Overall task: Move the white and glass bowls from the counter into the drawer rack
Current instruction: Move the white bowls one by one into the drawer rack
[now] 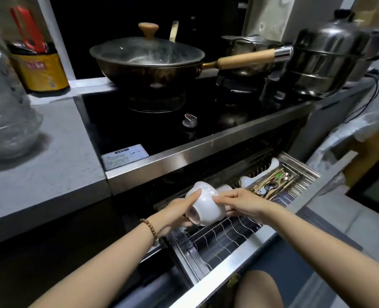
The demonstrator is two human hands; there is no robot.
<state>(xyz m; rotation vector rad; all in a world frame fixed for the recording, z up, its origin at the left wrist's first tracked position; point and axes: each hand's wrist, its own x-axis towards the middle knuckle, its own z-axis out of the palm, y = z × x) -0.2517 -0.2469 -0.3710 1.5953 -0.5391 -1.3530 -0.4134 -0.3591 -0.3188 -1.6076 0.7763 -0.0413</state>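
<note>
Left hand point(178, 213): gripped the white bowl point(206, 207) from its left side, the thumb laid straight along the bowl's upper wall and the other fingers curled beneath it, mostly hidden.
Right hand point(243, 202): held the same bowl from its right side, the forefinger stretched onto the wall and the remaining fingers curled round the lower edge.
White bowl: tipped on its side between the two sets of fingers, the foot ring turned toward the left palm; whether a second bowl sat nested in it could not be told.
Drawer rack point(224, 237): pulled open directly below the fingers, its wavy wire dividers bare under the bowl; bowl and wires looked apart.
White dishes point(247, 181): stood in the rack just beyond the right fingertips.
Cutlery tray point(279, 186): lay further beyond the right hand, holding chopsticks and spoons.
Glass bowls point(6, 121): stacked on the grey counter point(57, 165), well apart from the left fingers, far to their left and blurred.
Bead bracelet point(149, 227): circled the left wrist.
Wok point(146, 63): sat on the stove above and beyond both hands, under a fogged glass lid with a wooden knob.
Steel steamer pot point(326, 58): stood to the right of the wok's handle.
</note>
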